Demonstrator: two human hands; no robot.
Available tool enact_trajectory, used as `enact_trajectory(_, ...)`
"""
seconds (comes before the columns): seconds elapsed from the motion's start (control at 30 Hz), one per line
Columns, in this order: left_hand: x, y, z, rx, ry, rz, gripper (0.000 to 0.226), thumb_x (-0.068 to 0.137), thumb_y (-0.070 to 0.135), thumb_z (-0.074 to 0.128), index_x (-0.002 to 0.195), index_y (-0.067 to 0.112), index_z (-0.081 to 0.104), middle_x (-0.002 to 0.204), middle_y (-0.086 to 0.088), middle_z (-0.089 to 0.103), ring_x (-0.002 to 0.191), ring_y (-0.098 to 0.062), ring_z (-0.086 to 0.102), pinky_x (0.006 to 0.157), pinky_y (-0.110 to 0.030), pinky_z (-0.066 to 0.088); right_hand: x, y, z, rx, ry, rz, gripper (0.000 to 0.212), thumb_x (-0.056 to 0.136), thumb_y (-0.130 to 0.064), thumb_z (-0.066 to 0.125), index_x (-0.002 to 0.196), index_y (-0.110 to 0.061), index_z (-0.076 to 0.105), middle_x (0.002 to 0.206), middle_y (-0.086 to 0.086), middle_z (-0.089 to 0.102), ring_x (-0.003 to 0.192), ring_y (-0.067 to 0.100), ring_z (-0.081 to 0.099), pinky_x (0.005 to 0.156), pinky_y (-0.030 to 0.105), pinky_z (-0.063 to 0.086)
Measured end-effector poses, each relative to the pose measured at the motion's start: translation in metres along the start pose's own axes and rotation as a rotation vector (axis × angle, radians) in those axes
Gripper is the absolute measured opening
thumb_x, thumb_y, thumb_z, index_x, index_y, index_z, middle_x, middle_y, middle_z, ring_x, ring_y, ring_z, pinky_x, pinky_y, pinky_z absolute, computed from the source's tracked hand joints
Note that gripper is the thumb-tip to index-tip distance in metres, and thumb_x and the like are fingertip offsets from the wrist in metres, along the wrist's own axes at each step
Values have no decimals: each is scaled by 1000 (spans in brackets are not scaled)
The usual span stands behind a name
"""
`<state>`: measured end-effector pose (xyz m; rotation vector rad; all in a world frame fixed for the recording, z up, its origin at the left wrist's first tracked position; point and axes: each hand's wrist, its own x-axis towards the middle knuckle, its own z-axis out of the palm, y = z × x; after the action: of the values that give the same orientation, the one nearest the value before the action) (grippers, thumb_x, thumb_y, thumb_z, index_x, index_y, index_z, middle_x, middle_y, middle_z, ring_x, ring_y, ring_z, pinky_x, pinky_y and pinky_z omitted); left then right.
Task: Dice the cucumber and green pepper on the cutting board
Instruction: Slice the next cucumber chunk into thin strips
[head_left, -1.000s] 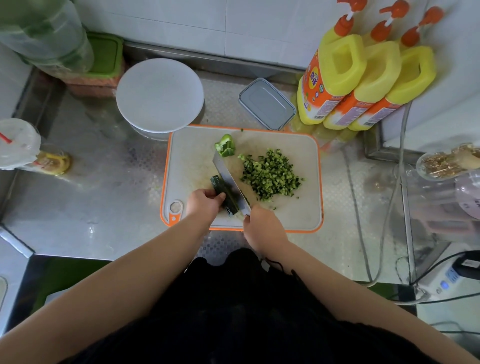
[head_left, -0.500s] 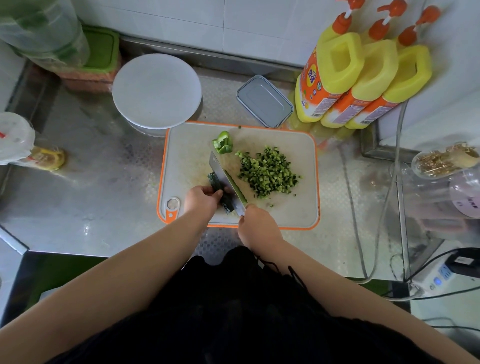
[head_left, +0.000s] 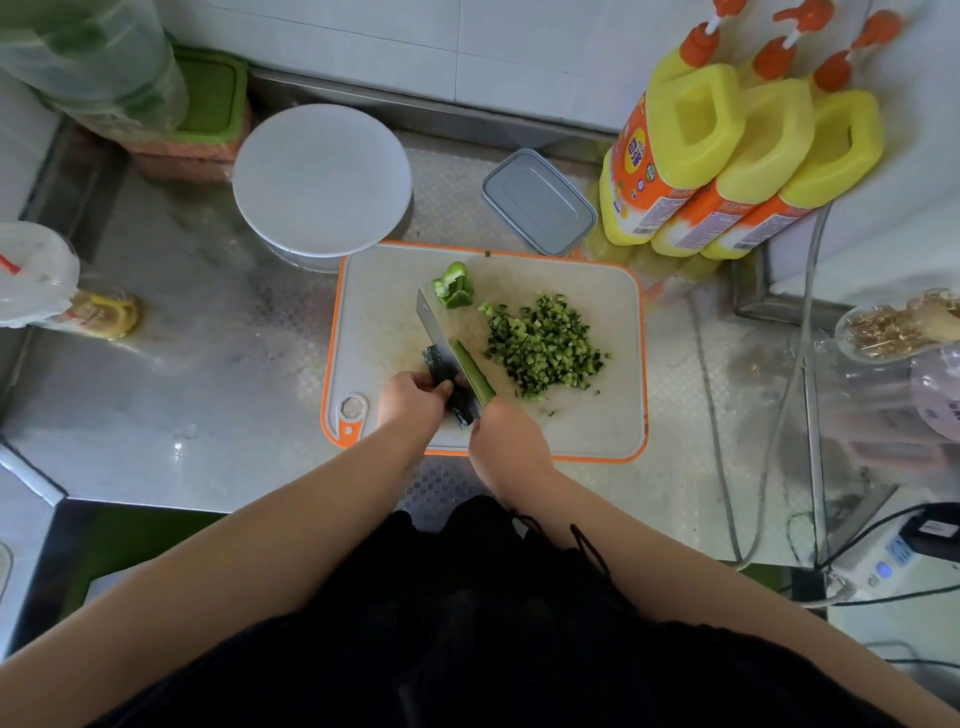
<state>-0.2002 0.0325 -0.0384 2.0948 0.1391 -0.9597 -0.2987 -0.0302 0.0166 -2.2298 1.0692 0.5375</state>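
A white cutting board with an orange rim (head_left: 597, 426) lies on the steel counter. A dark green cucumber piece (head_left: 434, 358) lies lengthwise near the board's front. My left hand (head_left: 410, 397) pins it down from the left. My right hand (head_left: 506, 436) grips the handle of a knife (head_left: 434, 327), whose blade stands along the cucumber. A pale cut strip (head_left: 472, 371) lies just right of the blade. To the right sits a heap of diced cucumber (head_left: 543, 345). A green pepper piece (head_left: 454, 286) rests near the board's far edge.
A white round lid (head_left: 322, 176) covers a bowl behind the board. Beside it lies a grey rectangular container (head_left: 537, 200). Three yellow pump bottles (head_left: 727, 145) stand at the back right. Cables (head_left: 727, 467) run along the right. A plastic cup (head_left: 31, 275) stands far left.
The blade has worked lengthwise through the cucumber, and a pale strip now shows on its right side. Both hands keep their grips and have barely shifted on the board.
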Motion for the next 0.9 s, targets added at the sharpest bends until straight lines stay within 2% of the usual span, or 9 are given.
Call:
enact_trajectory(0.17, 1, -1, 0, 4, -14, -1, 24, 89, 24, 68, 108, 9, 66, 95, -6, 70, 92, -24, 66, 82, -34, 53, -6, 10, 11, -42, -31, 26, 18, 94, -6, 44, 110, -1, 49, 103, 14, 64, 96, 29, 62, 66, 29, 40)
enact_trajectory(0.27, 0, 0, 0, 14, -11, -2, 14, 90, 23, 67, 100, 14, 64, 95, -5, 69, 91, -23, 65, 81, -32, 51, 6, 7, 15, -60, -42, 22, 17, 94, -7, 48, 109, 0, 50, 103, 15, 65, 93, 27, 64, 64, 27, 40)
enact_trajectory(0.37, 1, -2, 0, 16, -7, 1, 9, 91, 23, 67, 95, 17, 62, 94, -4, 69, 90, -23, 65, 82, -34, 52, 7, 13, 16, -89, -51, -9, 18, 97, -10, 44, 112, 0, 50, 106, 15, 64, 95, 26, 63, 66, 26, 41)
enact_trajectory(0.53, 4, -3, 0, 37, -3, 4, 23, 90, 23, 67, 108, 9, 65, 99, -7, 70, 93, -25, 65, 88, -40, 53, 1, 19, 14, -63, -12, -21, 21, 99, -14, 42, 114, -2, 50, 107, 14, 64, 99, 28, 61, 69, 28, 39)
enact_trajectory(0.7, 5, -4, 1, 21, -12, -7, 26, 89, 24, 68, 110, 8, 66, 100, -5, 71, 94, -23, 66, 90, -42, 53, 8, 11, 17, -116, -47, -16, 23, 95, -7, 45, 115, 3, 49, 106, 15, 65, 96, 27, 64, 67, 28, 43)
enact_trajectory(0.9, 4, -2, 1, 24, -10, -6, 24, 90, 23, 67, 110, 8, 65, 101, -6, 70, 94, -23, 66, 90, -41, 53, 14, 3, 20, -77, -46, 19, 17, 93, -2, 47, 111, 1, 49, 103, 15, 66, 93, 28, 65, 63, 29, 43)
